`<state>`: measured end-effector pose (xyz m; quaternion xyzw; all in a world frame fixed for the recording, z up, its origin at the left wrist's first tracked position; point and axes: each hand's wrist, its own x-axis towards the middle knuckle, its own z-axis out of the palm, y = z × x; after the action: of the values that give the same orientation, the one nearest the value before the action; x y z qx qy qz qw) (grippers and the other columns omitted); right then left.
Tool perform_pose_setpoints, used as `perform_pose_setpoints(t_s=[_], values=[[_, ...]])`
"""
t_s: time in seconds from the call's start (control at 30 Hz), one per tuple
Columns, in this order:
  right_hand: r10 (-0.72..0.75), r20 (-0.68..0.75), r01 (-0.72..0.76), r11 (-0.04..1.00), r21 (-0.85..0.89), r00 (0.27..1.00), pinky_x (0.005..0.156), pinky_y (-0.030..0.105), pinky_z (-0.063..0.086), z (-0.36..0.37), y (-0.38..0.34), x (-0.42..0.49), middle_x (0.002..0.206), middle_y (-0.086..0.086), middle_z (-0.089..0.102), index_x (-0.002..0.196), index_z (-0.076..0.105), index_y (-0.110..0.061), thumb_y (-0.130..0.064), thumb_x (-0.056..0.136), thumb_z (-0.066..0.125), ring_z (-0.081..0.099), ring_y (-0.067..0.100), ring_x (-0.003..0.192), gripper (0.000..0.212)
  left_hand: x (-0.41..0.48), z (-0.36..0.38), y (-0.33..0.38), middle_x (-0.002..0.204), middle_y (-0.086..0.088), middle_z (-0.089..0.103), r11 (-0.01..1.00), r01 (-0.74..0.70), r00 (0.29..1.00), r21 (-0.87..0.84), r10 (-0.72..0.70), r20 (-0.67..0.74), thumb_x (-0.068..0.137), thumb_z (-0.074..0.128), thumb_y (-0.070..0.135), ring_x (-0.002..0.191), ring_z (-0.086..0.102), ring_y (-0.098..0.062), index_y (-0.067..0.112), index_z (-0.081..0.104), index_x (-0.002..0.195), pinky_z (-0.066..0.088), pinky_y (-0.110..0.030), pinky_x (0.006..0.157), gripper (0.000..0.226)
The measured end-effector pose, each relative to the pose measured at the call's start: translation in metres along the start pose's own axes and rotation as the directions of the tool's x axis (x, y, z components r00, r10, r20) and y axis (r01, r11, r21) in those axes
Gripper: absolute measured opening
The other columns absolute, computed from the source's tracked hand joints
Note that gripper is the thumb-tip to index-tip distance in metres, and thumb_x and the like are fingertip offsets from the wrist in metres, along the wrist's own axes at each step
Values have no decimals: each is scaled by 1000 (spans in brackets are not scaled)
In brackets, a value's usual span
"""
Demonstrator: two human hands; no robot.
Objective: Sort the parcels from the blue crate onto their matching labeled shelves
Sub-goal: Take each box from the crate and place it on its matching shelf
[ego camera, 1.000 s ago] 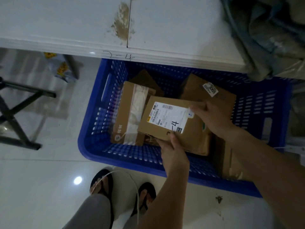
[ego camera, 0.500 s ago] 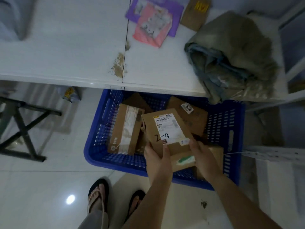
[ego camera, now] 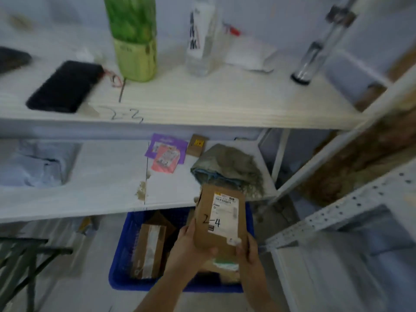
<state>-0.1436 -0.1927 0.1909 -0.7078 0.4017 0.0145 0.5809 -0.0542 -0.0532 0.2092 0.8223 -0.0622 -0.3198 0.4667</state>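
Gripping brown parcel [ego camera: 219, 219] marked 2-4, left hand [ego camera: 188, 252] and right hand [ego camera: 248, 253] curled round its lower end, above blue crate [ego camera: 121, 262]; shelf [ego camera: 202, 113] marked 2-3 at 12 o'clock

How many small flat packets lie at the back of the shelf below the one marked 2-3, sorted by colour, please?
Purple packet: 1
Pink packet: 1
Brown packet: 1
Total: 3
Not counted: the 2-4 parcel held by the left hand and right hand.
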Motion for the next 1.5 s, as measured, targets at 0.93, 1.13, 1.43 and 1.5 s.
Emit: perform_pose_setpoints(t_s=[0.93, 1.13, 1.43, 1.5], values=[[-804, -414, 713, 581, -393, 428, 86, 45, 54, -196, -234, -490, 123, -6, 62, 139, 11, -50, -43, 96, 45, 64, 18, 103, 55, -432, -112, 290, 130, 3, 59, 314, -934, 300, 173, 949, -102, 73, 77, 29, 115, 56, -10, 33, 23, 146, 47, -41, 101, 91], [-812, -375, 731, 573, -370, 447, 84, 37, 53, -226, -206, -514, 107, -33, 60, 138, 13, -49, -39, 97, 45, 63, 2, 99, 52, -467, -81, 288, 132, 2, 58, 342, -918, 335, 201, 940, -71, 72, 77, 34, 117, 55, -12, 29, 23, 148, 46, -41, 102, 93], [-829, -394, 700, 550, -455, 396, 81, 28, 51, -273, -221, -590, 124, -10, 60, 146, 4, -42, -41, 98, 43, 62, 8, 97, 62, -546, -68, 322, 132, 10, 56, 251, -943, 245, 220, 968, -57, 76, 71, 36, 101, 59, 5, 55, 12, 137, 51, -36, 97, 87], [-842, -390, 690, 533, -490, 374, 92, 42, 50, -286, -235, -612, 131, -4, 59, 146, -1, -40, -44, 97, 40, 62, 17, 106, 64, -566, -65, 340, 128, 24, 53, 233, -954, 229, 187, 972, -44, 78, 66, 42, 93, 50, 21, 67, 2, 127, 47, -30, 99, 84]])
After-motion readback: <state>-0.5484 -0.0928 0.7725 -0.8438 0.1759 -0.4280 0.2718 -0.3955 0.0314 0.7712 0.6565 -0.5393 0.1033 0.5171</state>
